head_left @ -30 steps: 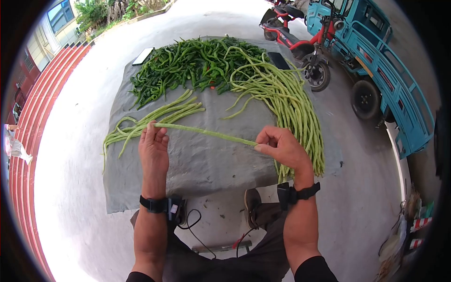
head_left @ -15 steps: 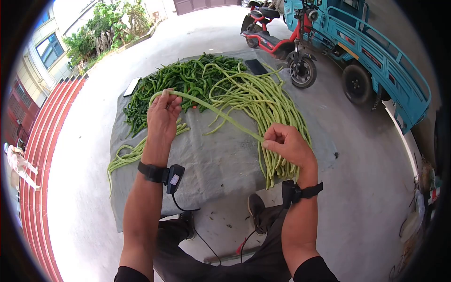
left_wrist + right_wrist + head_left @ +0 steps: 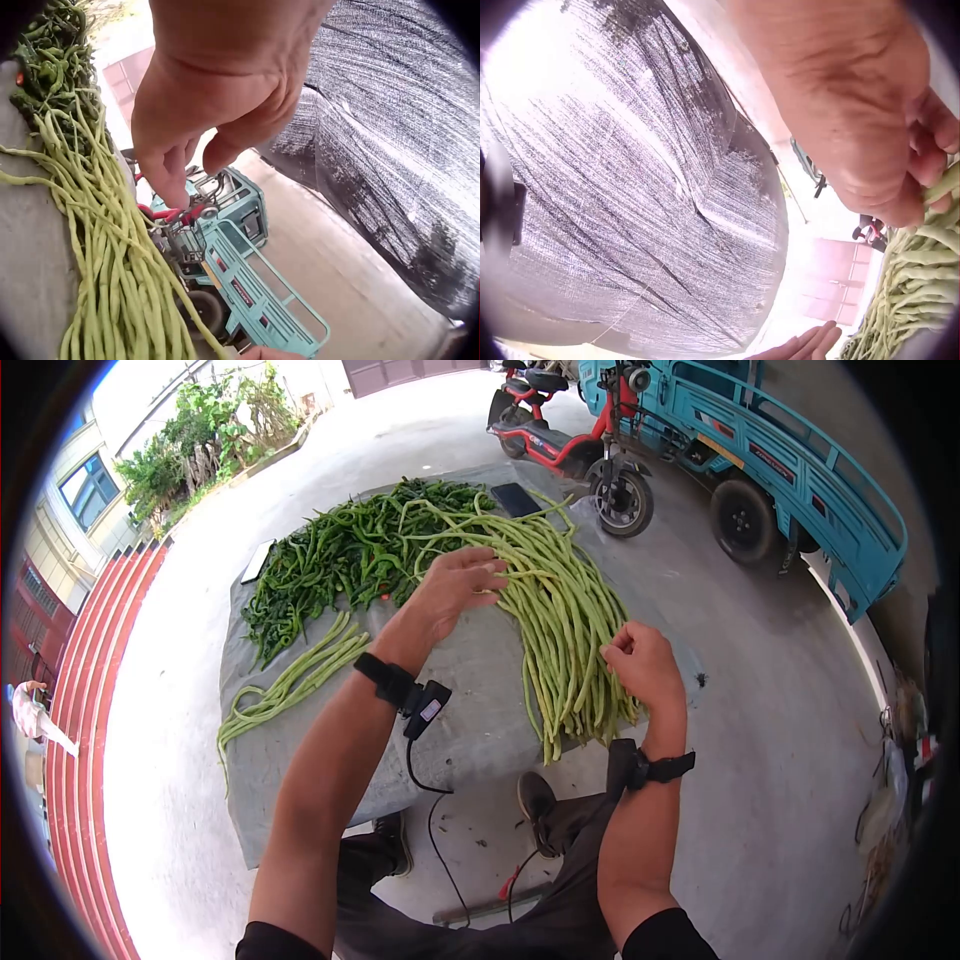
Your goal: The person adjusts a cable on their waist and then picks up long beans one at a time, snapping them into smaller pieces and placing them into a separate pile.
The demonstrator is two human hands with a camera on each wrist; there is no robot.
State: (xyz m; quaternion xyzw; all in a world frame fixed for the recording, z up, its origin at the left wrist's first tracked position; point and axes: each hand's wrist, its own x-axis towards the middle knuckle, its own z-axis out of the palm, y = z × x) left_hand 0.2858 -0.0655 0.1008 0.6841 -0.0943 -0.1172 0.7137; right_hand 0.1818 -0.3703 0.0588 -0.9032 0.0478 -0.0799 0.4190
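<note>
My right hand (image 3: 645, 660) pinches the end of a long green bean (image 3: 946, 182) between thumb and fingers, at the right side of a large bundle of long beans (image 3: 570, 630). Nothing is held in my left hand (image 3: 455, 588), which hovers over the upper left part of that bundle with its fingers loosely extended. In the left wrist view, those fingers point down beside the beans. A smaller group of long beans (image 3: 300, 670) lies on the left of the grey sheet (image 3: 420, 700). Green peppers (image 3: 340, 555) are heaped along the sheet's far side.
A white phone-like slab (image 3: 257, 562) lies left of the peppers, and a dark phone (image 3: 515, 500) behind the beans. Beyond the sheet stand a red scooter (image 3: 565, 445) and a blue cargo tricycle (image 3: 800, 480). Red steps (image 3: 110, 660) run along the left.
The left hand has let go of the bean stretched between both hands and moved right, over the large bundle. The right hand keeps its end. The head view has shifted.
</note>
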